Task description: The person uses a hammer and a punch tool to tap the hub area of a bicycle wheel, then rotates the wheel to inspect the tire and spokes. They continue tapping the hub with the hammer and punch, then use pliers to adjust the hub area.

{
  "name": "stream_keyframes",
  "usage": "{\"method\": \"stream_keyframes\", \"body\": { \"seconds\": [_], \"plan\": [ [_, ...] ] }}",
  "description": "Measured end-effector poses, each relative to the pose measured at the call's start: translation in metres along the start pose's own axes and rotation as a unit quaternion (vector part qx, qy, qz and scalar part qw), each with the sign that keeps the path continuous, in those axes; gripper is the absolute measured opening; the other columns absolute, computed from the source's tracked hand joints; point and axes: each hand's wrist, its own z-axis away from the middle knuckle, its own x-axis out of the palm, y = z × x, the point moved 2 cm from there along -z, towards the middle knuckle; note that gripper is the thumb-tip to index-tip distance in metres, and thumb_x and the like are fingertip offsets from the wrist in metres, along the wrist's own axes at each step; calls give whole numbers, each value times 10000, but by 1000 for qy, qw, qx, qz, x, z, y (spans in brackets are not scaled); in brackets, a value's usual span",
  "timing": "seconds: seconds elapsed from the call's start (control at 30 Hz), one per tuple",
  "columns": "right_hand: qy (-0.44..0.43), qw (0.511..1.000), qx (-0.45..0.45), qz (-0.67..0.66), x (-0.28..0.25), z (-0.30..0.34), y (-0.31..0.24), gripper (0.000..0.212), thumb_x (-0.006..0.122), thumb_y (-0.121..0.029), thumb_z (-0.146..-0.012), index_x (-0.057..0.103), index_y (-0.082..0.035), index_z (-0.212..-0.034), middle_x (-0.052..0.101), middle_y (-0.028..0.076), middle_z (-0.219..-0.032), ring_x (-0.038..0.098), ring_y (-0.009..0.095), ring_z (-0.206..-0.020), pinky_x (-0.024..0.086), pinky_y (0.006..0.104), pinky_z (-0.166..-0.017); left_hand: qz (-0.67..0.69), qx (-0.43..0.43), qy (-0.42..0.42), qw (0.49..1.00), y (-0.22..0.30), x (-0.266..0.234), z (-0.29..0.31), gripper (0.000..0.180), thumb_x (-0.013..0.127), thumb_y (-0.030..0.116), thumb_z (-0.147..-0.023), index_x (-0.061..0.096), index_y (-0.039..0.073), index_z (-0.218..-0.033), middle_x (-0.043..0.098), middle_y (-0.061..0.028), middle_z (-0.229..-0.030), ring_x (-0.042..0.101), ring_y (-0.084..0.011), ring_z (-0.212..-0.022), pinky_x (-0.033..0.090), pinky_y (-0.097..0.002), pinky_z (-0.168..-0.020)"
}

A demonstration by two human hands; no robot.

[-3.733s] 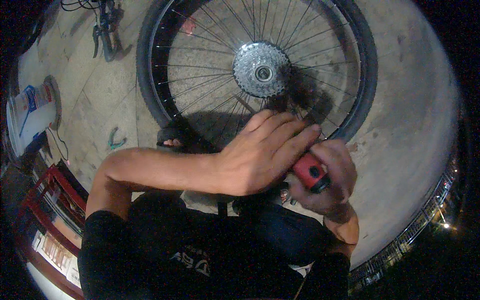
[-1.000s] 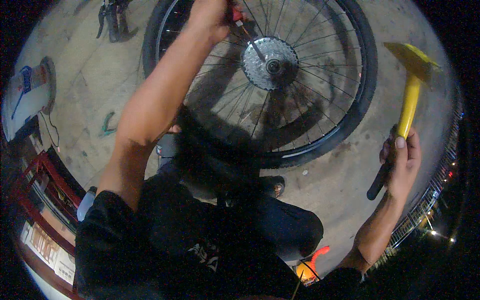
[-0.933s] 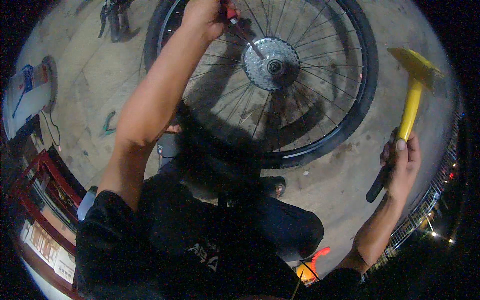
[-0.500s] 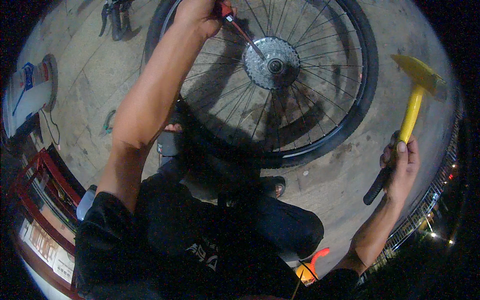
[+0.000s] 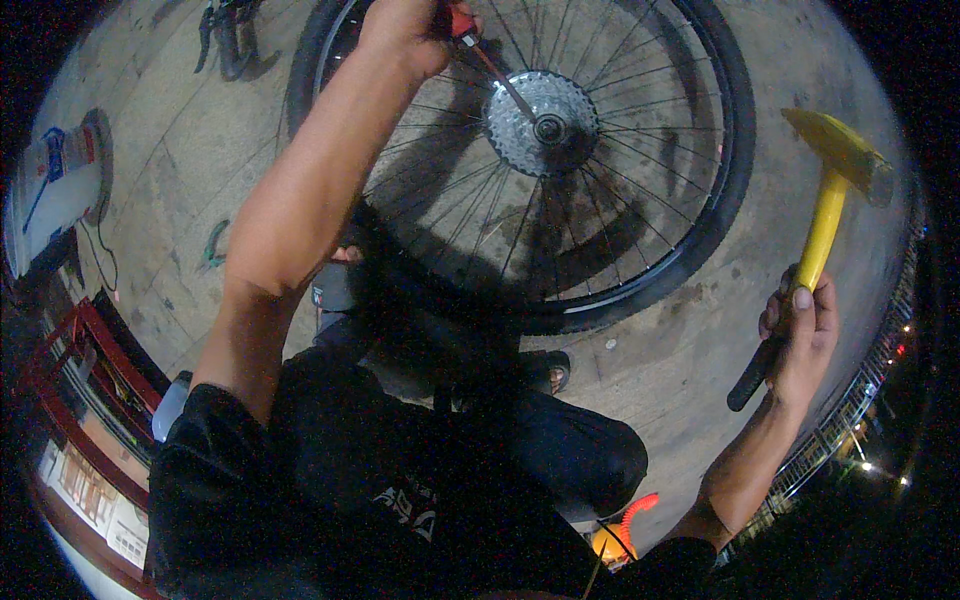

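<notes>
Wheel: a bicycle wheel [image 5: 738, 150] lies flat on the floor [image 5: 670, 375] ahead of the person, its sprocket cluster [image 5: 515, 138] facing up.
Left hand: the left hand [image 5: 408, 32], partly cut off by the upper edge, is wrapped round the handle of a red-handled tool [image 5: 461, 24], apparently a screwdriver.
Tool tip: the slim shaft slants down to the right; its tip appears to touch the sprocket cluster, just beside the hub centre. Exact seating cannot be told.
Right hand: the right hand [image 5: 806, 325] grips a yellow hammer [image 5: 824, 225], thumb along the handle, head raised, well apart from the tool.
Change noted: both hands were together around a red handle; they are now apart, each with its own implement. Since the last view the tip sits slightly nearer the hub centre.
Bearing on the work: in my judgement the tool is being positioned; the hammer is not touching it.
Left of wheel: teal-handled pliers [image 5: 214, 245] and a white bucket [image 5: 52, 205].
</notes>
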Motion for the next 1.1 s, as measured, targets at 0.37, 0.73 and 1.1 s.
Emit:
{"method": "stream_keyframes", "body": {
  "seconds": [0.37, 0.73, 1.1],
  "plan": [
    [-7, 1000, 0, 19, -4, 9, 0, 261, 556, -244, -942, 517, -33, -1092, 513, 11, -793, 471, 73, -588, 380, 217, -487, 30, 38, -100, 994, -35, 7, 7, 170, 616, 184, -825, 480, 111, -752, 395, -7, -564, 398, -157, -478, 374, -314, -463],
    [-15, 1000, -4, -5, -4, 14, -3, 285, 588, -257, -929, 521, -37, -1098, 512, 2, -751, 483, 81, -577, 398, 222, -485, -2, 45, -124, 991, -43, 16, 20, 206, 583, 187, -808, 428, 114, -692, 357, -9, -522, 373, -163, -431, 353, -322, -440],
    [-29, 1000, -6, 5, -3, 15, -8, 284, 592, -237, -921, 521, -25, -1096, 523, 11, -776, 496, 87, -595, 415, 225, -491, -16, 96, -148, 984, -51, 24, 25, 190, 563, 162, -812, 431, 94, -694, 354, -21, -518, 371, -173, -427, 361, -339, -453]
  ]
}}
